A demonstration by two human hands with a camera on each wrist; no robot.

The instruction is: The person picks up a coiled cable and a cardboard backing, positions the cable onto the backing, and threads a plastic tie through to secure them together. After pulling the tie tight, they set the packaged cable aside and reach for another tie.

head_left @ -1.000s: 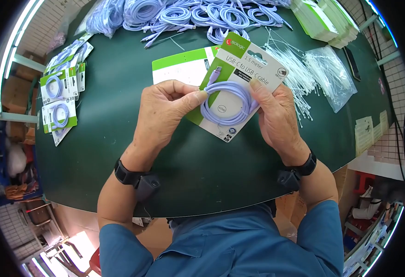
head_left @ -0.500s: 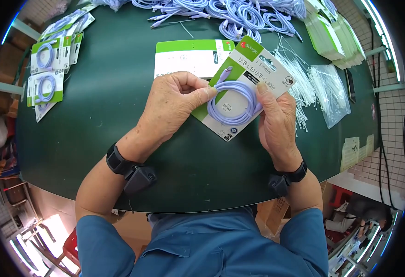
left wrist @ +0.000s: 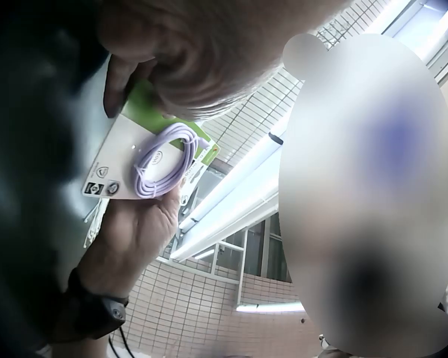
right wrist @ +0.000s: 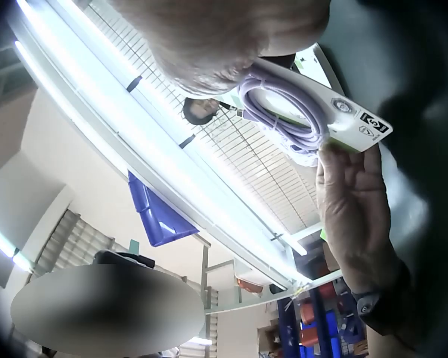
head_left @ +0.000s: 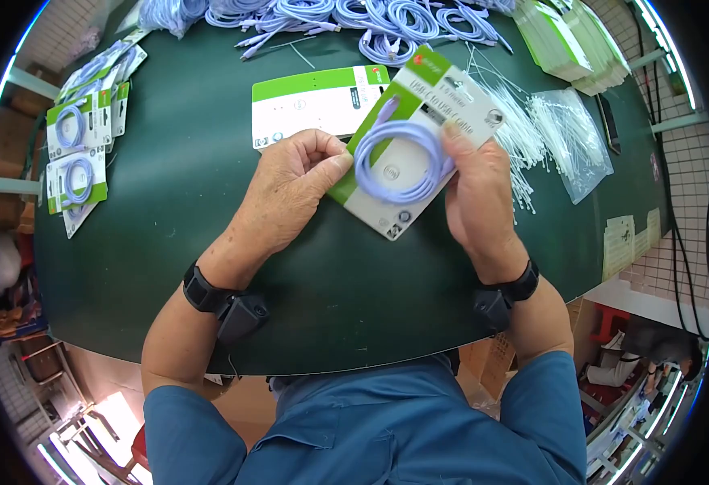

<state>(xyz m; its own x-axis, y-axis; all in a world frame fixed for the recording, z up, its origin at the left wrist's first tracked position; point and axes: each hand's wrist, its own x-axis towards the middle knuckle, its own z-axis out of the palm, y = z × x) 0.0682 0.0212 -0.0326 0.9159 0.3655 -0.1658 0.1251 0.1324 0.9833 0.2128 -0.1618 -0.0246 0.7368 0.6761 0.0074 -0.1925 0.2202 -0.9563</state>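
Observation:
A green and white card [head_left: 379, 212] with a coiled lilac cable [head_left: 396, 196] on its front is held tilted above the table. The right hand [head_left: 484, 190] grips the card's right side, thumb on the front beside the coil. At the card's left edge, the left hand [head_left: 294, 186] pinches with thumb and curled index finger. In the left wrist view the coil [left wrist: 145, 175] lies against the card [left wrist: 123, 168]; the right wrist view shows the coil [right wrist: 284, 112] and the card's printed corner [right wrist: 358, 123]. Behind the held card, another green and white card [head_left: 282, 113] lies flat.
Lilac cables [head_left: 306, 18] are heaped at the back. White cable ties [head_left: 524, 133] and a clear bag of ties [head_left: 573, 145] lie to the right, near stacked cards [head_left: 552, 40] and a dark phone-like object [head_left: 609, 121]. Carded cables [head_left: 75, 166] overlap at the left.
The left hand has shifted from the coil's upper left to the card's left edge. Both hands and the card sit slightly left in the head view, whose framing has also moved.

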